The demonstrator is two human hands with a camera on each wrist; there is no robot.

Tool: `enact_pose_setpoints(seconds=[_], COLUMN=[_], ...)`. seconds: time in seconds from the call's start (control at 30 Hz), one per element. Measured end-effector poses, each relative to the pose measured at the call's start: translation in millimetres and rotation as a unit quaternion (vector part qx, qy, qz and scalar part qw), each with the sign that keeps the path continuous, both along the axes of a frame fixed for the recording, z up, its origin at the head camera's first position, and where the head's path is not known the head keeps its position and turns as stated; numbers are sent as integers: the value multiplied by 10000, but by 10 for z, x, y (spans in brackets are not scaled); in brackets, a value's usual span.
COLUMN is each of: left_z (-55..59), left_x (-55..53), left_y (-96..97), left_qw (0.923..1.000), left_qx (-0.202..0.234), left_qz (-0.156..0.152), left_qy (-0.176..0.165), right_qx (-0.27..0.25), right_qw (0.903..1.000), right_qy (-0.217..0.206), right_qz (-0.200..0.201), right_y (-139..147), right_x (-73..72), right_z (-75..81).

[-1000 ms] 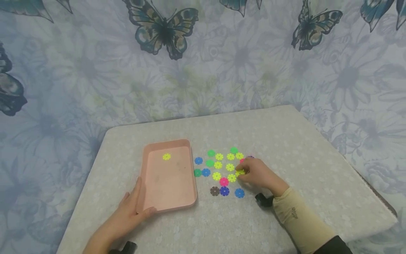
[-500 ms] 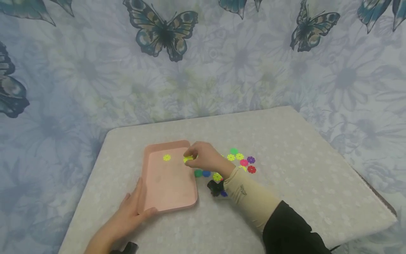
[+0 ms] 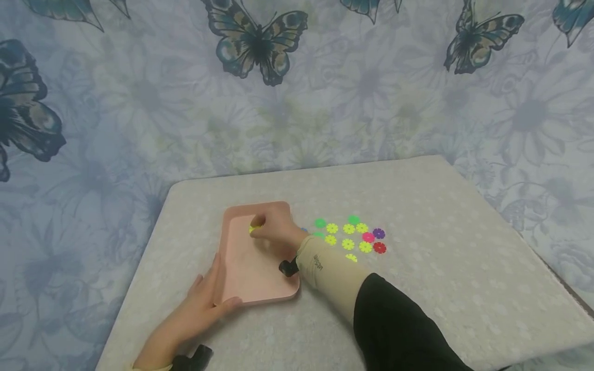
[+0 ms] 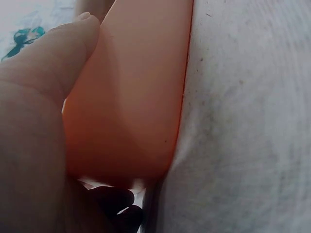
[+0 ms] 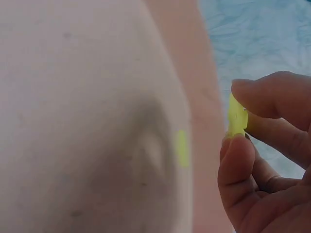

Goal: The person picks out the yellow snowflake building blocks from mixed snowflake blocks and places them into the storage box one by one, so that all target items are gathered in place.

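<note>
My right hand (image 3: 276,226) is over the upper part of the pink tray (image 3: 250,278). Its thumb and forefinger pinch a yellow notched plastic disc (image 5: 237,115), seen edge-on in the right wrist view. A second yellow disc (image 5: 182,148) lies blurred in the tray beyond. In the head view a bit of yellow shows by the fingertips; I cannot tell which disc it is. My left hand (image 3: 201,304) holds the tray's near left corner, thumb along the near wall and fingers along the left side. The left wrist view shows that thumb (image 4: 73,46) against the outer wall.
Several flower-shaped discs lie flat on the cloth-covered table right of the tray: yellow discs (image 3: 348,244), green (image 3: 354,219), pink (image 3: 368,237), purple (image 3: 378,233) and red (image 3: 379,248). The right sleeve (image 3: 331,265) hides others. Butterfly-patterned wallpaper (image 3: 260,46) rises behind the table.
My right hand has picked a yellow disc from the group on the table and carried it left over the tray. The left hand stays at the tray's corner. The head view has shifted slightly.
</note>
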State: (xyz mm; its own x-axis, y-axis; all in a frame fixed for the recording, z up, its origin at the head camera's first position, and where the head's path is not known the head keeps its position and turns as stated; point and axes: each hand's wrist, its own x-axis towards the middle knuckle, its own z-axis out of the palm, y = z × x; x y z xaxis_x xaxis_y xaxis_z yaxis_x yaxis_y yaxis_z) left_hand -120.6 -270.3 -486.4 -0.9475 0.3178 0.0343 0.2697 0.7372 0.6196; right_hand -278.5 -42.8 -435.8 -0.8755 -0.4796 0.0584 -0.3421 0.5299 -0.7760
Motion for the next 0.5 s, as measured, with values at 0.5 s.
enact_pose_setpoints(seconds=[0.5], left_z=[3], left_x=[1], left_y=[3], left_qw=[10000], left_qx=[-29], left_qz=[25], left_qy=[-15], right_qx=[709], right_qw=[9970], right_qy=[303], right_qz=[-78], right_y=[-115], right_x=[-61], right_z=[-362])
